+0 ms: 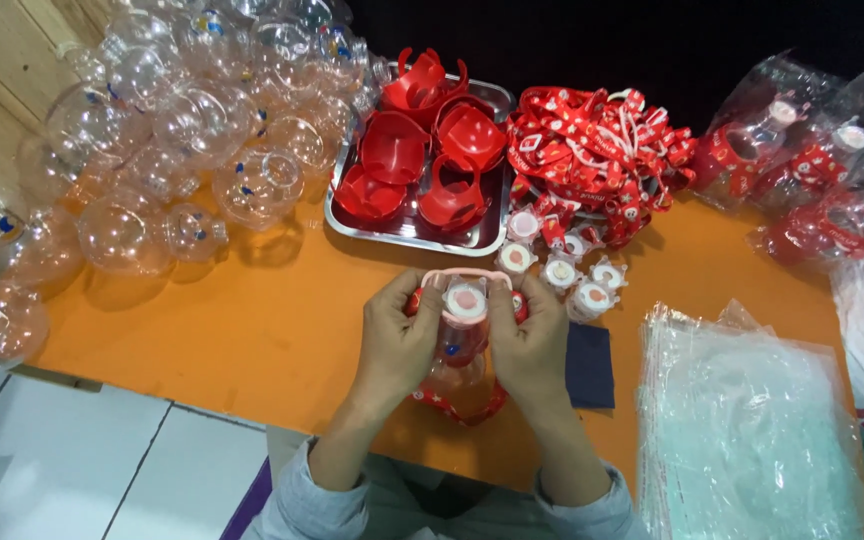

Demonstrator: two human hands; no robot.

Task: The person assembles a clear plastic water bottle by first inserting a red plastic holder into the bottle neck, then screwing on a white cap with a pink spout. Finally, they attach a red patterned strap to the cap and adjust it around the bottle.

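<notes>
Pale grey-blue sleeves (pixel 317 500), pushed up

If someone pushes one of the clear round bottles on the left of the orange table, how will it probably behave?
A clear round bottle probably rolls easily, since its body is almost a ball. It looks thin, hollow and empty, so it is likely light for its size. The pile is loose, so a push may also shift its neighbours on the orange table.

Both hands, left hand (pixel 399 335) and right hand (pixel 532 345), grip a small bottle (pixel 465 320) with a white cap between them. Beyond the fingers sits a metal tray (pixel 407 232) of red holders; clear bags (pixel 742 430) lie right.
</notes>
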